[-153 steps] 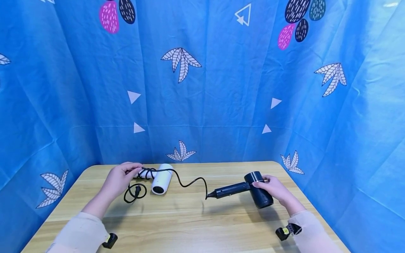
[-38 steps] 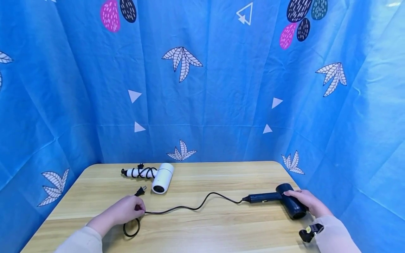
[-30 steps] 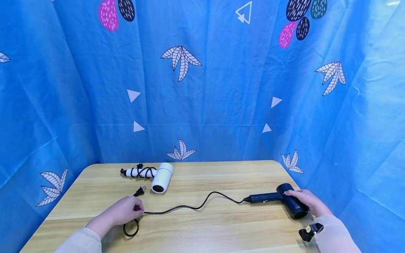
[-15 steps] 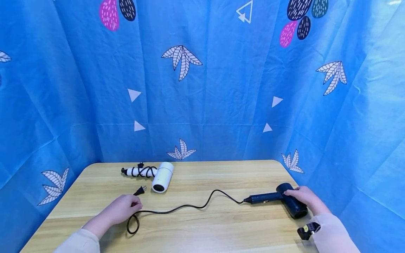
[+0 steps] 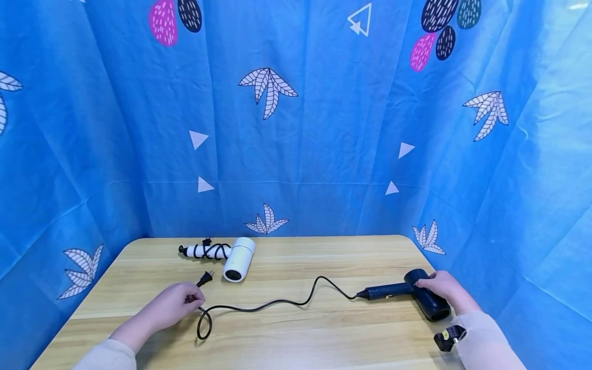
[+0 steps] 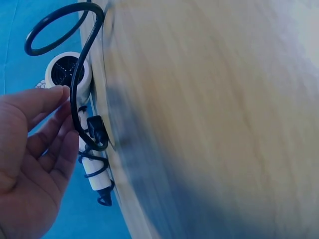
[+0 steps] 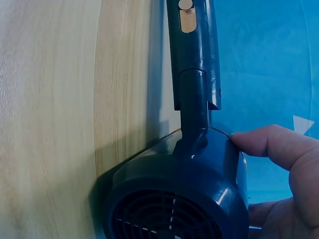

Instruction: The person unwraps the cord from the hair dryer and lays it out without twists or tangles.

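Nearest, a pale sleeve (image 5: 487, 339) with a small black device (image 5: 447, 339) at its cuff reaches in over the right part of the table's (image 5: 324, 341) near side. The left hand (image 5: 173, 307), toward the table's left edge, pinches a black cord (image 5: 287, 302) between thumb and fingers; the cord makes a small loop just beside it. The right hand (image 5: 446, 288) grips the barrel of a black hair dryer (image 5: 427, 297), thumb on one side, near the right edge. The dryer's handle points left, and the cord runs from its end in a wavy line across the middle to the left hand. Just beyond that hand, a black plug (image 5: 205, 278) points its prongs away from the person. Farther, near the far left corner, lies a white hair dryer (image 5: 239, 258), its own cord wound round the handle. Behind the far edge hangs a blue patterned curtain (image 5: 324, 128).
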### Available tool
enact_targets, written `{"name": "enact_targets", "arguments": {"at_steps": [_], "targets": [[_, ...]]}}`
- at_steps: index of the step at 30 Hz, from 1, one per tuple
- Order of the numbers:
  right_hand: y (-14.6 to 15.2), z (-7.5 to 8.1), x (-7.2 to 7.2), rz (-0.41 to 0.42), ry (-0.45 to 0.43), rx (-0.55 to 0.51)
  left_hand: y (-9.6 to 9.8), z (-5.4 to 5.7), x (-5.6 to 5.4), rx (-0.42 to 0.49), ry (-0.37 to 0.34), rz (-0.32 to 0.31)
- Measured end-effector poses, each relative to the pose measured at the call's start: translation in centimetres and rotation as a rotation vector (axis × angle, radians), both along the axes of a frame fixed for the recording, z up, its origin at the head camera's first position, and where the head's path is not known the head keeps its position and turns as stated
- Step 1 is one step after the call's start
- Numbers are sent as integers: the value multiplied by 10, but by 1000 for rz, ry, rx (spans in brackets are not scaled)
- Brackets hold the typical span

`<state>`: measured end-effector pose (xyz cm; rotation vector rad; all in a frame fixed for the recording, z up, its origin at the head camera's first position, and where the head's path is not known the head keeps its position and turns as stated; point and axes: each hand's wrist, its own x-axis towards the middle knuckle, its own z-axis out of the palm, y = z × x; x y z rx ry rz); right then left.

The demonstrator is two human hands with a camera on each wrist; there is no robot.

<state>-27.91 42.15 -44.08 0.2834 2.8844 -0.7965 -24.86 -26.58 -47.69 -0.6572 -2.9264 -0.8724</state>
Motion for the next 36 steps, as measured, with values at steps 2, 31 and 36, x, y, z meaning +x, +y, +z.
{"name": "enact_targets", "arguments": {"at_steps": [2, 31, 36], "targets": [[-1, 1, 0, 1, 9, 9, 0, 1, 0, 4, 2, -15], [-3, 6, 0, -18, -6, 31, -33, 2, 0, -115, 113, -38], [-2, 5, 0, -13, -2, 34, -45, 4, 1, -125, 92, -15]]}}
